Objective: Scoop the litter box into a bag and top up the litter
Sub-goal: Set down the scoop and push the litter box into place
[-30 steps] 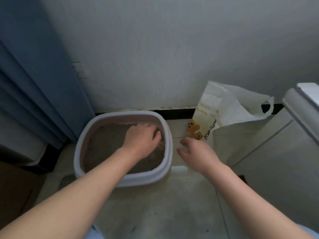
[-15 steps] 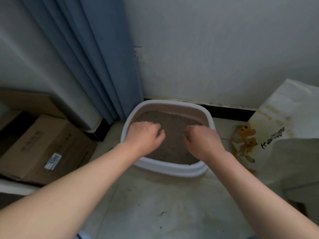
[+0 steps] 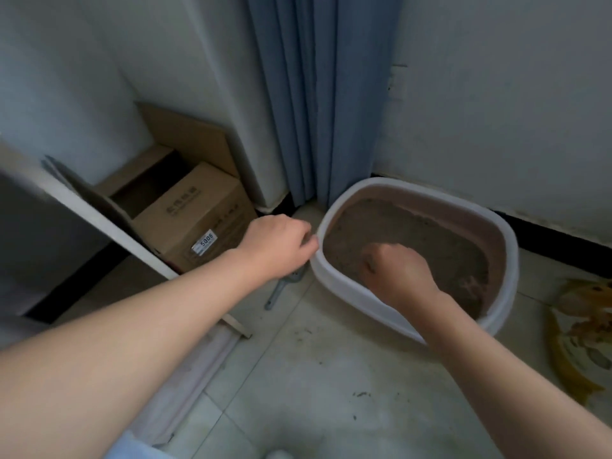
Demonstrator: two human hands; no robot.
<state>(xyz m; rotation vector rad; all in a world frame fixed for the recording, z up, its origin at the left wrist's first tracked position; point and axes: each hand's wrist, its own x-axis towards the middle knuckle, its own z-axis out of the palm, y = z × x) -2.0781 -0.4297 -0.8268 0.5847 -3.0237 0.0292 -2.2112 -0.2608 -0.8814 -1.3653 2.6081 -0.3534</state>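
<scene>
Grey-brown granular litter (image 3: 417, 233) fills the litter box (image 3: 510, 260), a rounded tub with a smooth white plastic rim and a pinkish inner wall. It stands on the floor (image 3: 331, 376) against the wall (image 3: 496, 111).

Right hand (image 3: 397, 276): inside the tub at its 7 o'clock side, knuckles up, fingers curled down into the litter. I cannot tell whether the grip is clenched on anything.

Left hand (image 3: 278, 246): at the tub's 9 o'clock, fingers curled, fingertips right at the outer rim. I cannot tell whether the grip is on the rim.

Scoop (image 3: 281, 288): grey plastic, lying on the floor at the tub's 8 o'clock, its head partly hidden under the left wrist.

Bag (image 3: 579, 326): at 4 o'clock, pale with orange print, the writing too blurred to read.

Cardboard box (image 3: 185, 213): at 9 o'clock, brown corrugated; its white sticker (image 3: 203, 241) reads "5006", the printed characters above it are illegible.

Curtain (image 3: 314, 94): at 11 o'clock, blue pleated fabric hanging to the floor.

Floor: pale glossy tiles, dark grit scattered at 6 o'clock.
</scene>
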